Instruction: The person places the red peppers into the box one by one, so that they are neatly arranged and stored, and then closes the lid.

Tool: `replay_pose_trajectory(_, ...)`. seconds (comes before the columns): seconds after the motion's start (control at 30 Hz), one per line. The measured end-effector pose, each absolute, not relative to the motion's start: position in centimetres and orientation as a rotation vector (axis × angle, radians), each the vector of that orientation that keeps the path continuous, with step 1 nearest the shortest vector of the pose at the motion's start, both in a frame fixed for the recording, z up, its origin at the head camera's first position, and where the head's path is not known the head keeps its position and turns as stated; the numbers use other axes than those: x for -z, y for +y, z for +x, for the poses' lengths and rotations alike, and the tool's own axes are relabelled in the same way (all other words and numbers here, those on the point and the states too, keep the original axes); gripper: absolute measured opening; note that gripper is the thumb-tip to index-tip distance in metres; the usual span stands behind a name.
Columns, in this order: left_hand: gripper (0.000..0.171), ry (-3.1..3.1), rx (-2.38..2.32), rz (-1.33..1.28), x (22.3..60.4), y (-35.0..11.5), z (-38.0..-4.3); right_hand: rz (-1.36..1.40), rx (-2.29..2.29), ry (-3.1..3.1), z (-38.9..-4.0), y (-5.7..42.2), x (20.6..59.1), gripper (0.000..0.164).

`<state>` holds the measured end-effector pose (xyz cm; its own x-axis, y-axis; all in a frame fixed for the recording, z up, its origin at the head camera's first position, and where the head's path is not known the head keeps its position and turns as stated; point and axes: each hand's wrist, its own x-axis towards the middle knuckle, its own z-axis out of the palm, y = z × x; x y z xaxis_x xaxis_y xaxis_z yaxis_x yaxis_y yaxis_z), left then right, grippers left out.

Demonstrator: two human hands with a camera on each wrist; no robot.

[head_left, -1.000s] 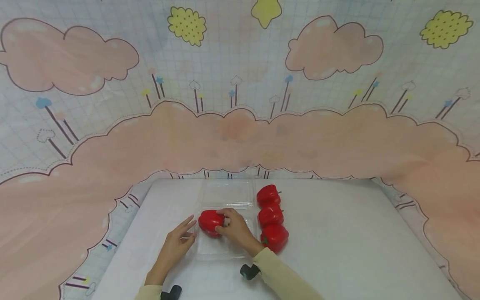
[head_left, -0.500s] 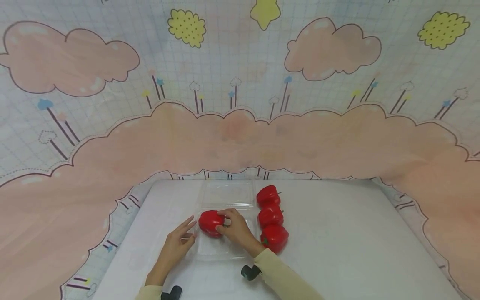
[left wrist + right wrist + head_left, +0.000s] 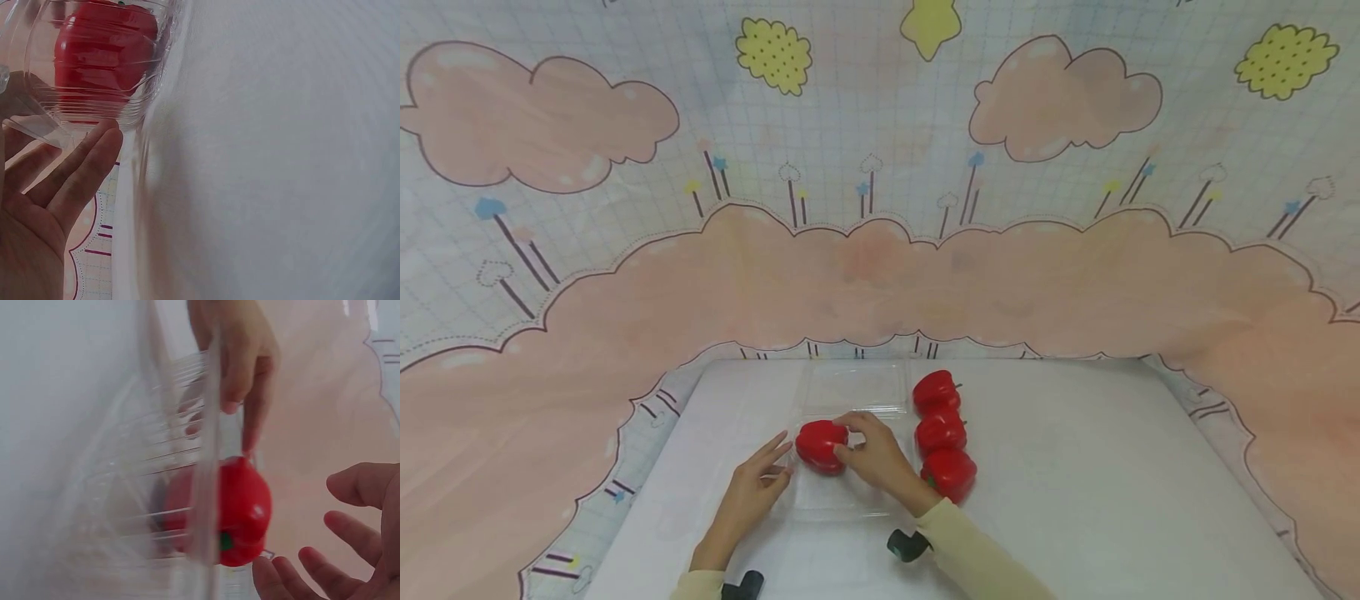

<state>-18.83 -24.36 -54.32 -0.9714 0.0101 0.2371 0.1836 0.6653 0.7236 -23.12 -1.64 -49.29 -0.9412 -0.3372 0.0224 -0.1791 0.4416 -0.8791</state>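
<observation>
A red bell pepper [image 3: 822, 447] lies in the left part of a clear plastic clamshell box [image 3: 842, 505], whose lid is folded back. My right hand [image 3: 876, 454] hovers at the pepper's right side. In the right wrist view its fingers [image 3: 334, 575] are spread and mostly apart from the pepper [image 3: 244, 512]; a fingertip appears close to its lower edge. My left hand [image 3: 754, 487] is at the box's left side with fingers extended. The left wrist view shows its fingertips [image 3: 109, 134] against or very near the clear wall, the pepper [image 3: 103, 53] visible through it.
Three more red bell peppers [image 3: 941, 432] stand in a row right of the box on the white table [image 3: 1075, 467]. The clear lid [image 3: 856, 387] lies flat behind the box. A patterned cloth [image 3: 880, 283] hangs behind the table.
My right hand has loosened from the pepper and drawn slightly to the right, its fingers opening. The pepper stays in the box. My left hand has not visibly moved.
</observation>
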Motion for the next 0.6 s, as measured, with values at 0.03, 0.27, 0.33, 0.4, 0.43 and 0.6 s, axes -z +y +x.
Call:
replay_pose_trajectory(0.03,0.049,-2.663,1.200,-0.163,54.3,-24.4,-18.9,-0.470,1.527,2.527,-23.0,-1.5,48.9,0.040)
replay_pose_trajectory(0.27,0.048,-2.653,1.203,-0.179,54.3,-24.4,-18.9,-0.570,1.569,2.535,-22.1,-0.4,46.7,0.039)
replay_pose_trajectory(0.33,0.048,-2.655,1.192,-0.182,54.3,-24.4,-18.8,-0.584,1.566,2.545,-21.9,-0.1,46.1,0.041)
replay_pose_trajectory(0.4,0.047,-2.660,1.197,-0.175,54.3,-24.5,-18.8,-0.599,1.574,2.541,-21.6,0.3,45.6,0.041)
replay_pose_trajectory(0.43,0.047,-2.664,1.201,-0.172,54.2,-24.5,-18.8,-0.604,1.576,2.540,-21.4,0.5,45.3,0.042)
replay_pose_trajectory(0.6,0.048,-2.669,1.219,-0.170,54.2,-24.5,-18.8,-0.629,1.600,2.539,-20.9,1.4,44.3,0.044)
